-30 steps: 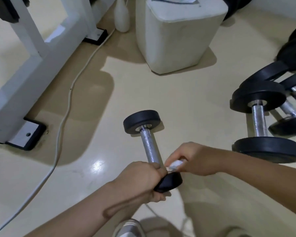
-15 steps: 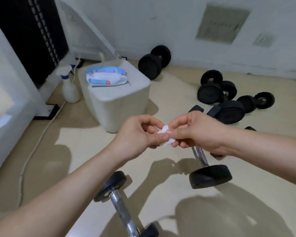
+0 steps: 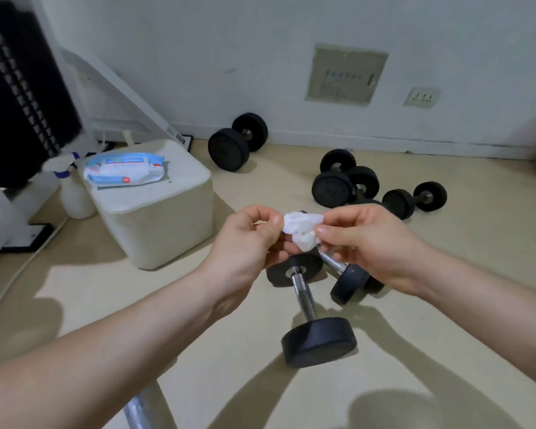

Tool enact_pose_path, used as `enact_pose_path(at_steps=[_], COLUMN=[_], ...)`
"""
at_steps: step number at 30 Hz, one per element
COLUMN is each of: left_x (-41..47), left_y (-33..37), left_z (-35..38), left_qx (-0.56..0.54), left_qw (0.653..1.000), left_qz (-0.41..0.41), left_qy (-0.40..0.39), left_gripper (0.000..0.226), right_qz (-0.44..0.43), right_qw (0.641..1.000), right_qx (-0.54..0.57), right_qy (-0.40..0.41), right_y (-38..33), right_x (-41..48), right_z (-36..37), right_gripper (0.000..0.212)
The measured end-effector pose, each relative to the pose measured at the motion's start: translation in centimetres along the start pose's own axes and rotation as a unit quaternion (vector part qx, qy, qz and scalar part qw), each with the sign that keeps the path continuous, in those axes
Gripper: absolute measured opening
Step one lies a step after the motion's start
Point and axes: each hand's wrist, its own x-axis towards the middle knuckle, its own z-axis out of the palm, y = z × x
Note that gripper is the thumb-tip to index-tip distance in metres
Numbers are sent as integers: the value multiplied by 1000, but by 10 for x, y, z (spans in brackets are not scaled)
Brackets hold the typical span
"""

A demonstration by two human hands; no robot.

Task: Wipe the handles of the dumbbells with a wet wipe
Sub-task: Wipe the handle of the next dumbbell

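Since half a second ago the hands have drawn slightly apart, and the wet wipe between them has been pulled from a tight wad into a looser, wider bunch; the nearest dumbbell now lies further up the picture, under the hands.

Going from big to small: the pale padded block sits on the floor at ten o'clock from the hands, with a pack of wipes lying on its top. A white spray bottle stands just beside the block at its nine o'clock side. The nearest dumbbell lies on the floor at six o'clock from the wipe, its chrome handle bare. More dumbbells lie at one o'clock, near the wall.

The left hand pinches the wipe's left edge between thumb and fingers; the right hand pinches its right edge likewise. The wipe is held in the air, touching no dumbbell.
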Motion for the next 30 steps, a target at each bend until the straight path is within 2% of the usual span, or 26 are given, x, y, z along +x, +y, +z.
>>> enact_pose_path(at_steps=[3, 5, 9, 12, 14, 16, 19, 21, 24, 27, 30], left_x=[13, 21, 39, 50, 56, 59, 53, 46, 35, 24, 15], left_y=[0, -5, -20, -31, -45, -61, -88, -104, -127, -155, -175], left_z=[35, 58, 100, 126, 140, 151, 157, 155, 153, 157, 154], left_qx=[61, 122, 215, 213, 209, 210, 137, 34, -156, -231, -222], left_qw=[998, 992, 975, 973, 974, 972, 974, 966, 923, 898, 902], left_qz=[26, 11, -33, -78, -88, -82, -84, -89, -87, -109, -109], left_qy=[-9, -31, -56, -42, 3, 66, 162, 239, 341, 359, 353], left_gripper=[19, 19, 19, 8, 11, 18, 21, 22, 23, 33, 46], right_qz=[30, 33, 13, 25, 31, 16, -13, 5, 84, 134, 199], right_qw=[982, 971, 979, 985, 987, 986, 979, 974, 965, 947, 920], right_qx=[186, 235, 194, 150, 152, 165, 156, 134, 120, 161, 255], right_qy=[-15, -14, 56, 76, 53, -14, -132, -181, -219, -243, -221], right_y=[11, 17, 37, 60, 74, 87, 106, 118, 136, 151, 161], right_x=[3, 5, 9, 15, 19, 22, 31, 40, 47, 44, 37], right_z=[-34, -54, -87, -107, -118, -128, -139, -141, -135, -125, -117], right_gripper=[17, 23, 17, 17, 17, 17, 27, 24, 13, 13, 11])
